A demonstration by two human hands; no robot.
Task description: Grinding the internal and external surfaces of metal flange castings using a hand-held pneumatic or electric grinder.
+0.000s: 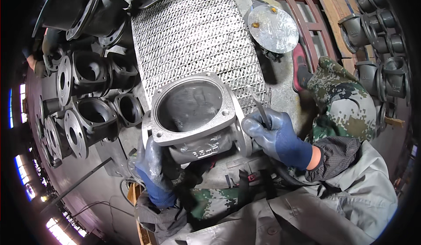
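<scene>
In front of me a grey cast-metal valve body rests at the near end of a metal mesh surface. Its wide round opening faces up, and a flange stands on either side. My left hand, in a blue coated glove, is closed on the left flange; some of its fingers are hidden by the casting. Beside the right flange, my gloved right hand is closed around a slim dark rod-shaped tool. The tool's thin end points up and away over the mesh, apart from the valve body.
Several similar castings crowd the left, and more line the far right. A round metal stool seat stands right of the mesh, near a red-brown metal frame. A dark corrugated hose runs below my right hand.
</scene>
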